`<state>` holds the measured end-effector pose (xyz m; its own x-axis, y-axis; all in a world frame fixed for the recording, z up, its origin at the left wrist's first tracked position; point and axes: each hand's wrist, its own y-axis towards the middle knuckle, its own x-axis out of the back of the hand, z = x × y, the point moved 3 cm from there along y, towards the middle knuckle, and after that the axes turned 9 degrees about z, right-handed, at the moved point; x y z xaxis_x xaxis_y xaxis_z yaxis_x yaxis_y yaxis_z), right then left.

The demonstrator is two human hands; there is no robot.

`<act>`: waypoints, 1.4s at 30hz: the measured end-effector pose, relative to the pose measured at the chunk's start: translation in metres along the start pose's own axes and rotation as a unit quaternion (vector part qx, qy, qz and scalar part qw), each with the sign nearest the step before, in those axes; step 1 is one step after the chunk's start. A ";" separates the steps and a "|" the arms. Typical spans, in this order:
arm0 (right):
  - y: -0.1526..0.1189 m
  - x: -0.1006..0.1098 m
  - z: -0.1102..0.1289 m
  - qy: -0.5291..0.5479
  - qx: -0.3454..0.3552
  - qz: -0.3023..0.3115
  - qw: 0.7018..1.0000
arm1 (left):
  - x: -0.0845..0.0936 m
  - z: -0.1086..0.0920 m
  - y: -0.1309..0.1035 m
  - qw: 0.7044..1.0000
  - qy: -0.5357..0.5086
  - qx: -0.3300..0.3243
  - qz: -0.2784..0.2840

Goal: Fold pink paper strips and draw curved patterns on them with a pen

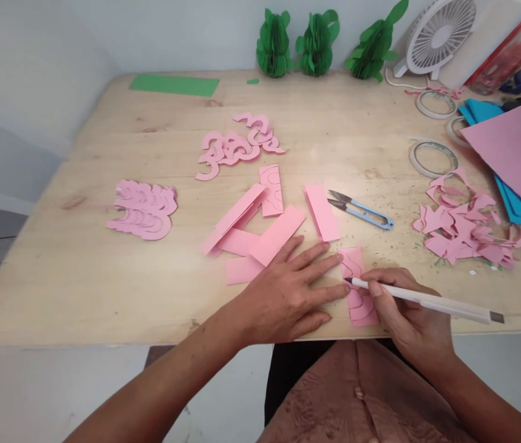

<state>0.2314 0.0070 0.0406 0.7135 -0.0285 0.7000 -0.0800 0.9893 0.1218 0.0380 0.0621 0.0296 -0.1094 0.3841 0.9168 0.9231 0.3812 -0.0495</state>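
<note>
A small pink paper strip (357,301) with curved lines drawn on it lies near the table's front edge. My left hand (292,295) rests flat with its fingers spread, fingertips at the strip's left side. A white pen (431,299) is held in my right hand (412,314), its tip touching the strip's middle. Several folded pink pieces (279,237) lie beyond my left hand, partly under its fingers. Another folded pink piece (322,212) lies beyond the strip, beside blue-handled thread snips (366,214). One more piece with drawn curves (271,191) sits farther back.
Cut pink wavy shapes (233,147) and a stacked pile (143,209) lie left. Pink scraps (468,231), tape rolls (433,159) and pink sheets (514,160) over blue ones are right. Green paper figures (274,46), a green strip (175,85) and a white fan (440,37) stand or lie behind.
</note>
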 end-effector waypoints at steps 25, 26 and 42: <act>-0.001 0.002 0.000 -0.011 -0.015 -0.037 0.999 | 0.001 -0.001 0.000 1.000 -0.002 -0.001 -0.010; -0.001 0.002 -0.001 -0.011 -0.015 -0.038 0.999 | 0.001 -0.001 0.000 1.000 -0.002 -0.001 -0.009; -0.004 0.001 -0.006 -0.020 -0.021 -0.046 0.999 | 0.002 -0.001 0.000 1.000 -0.006 -0.002 0.001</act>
<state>0.2365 0.0037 0.0371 0.6881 -0.1245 0.7149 0.0141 0.9873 0.1583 0.0381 0.0619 0.0319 -0.1126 0.3945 0.9120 0.9251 0.3767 -0.0488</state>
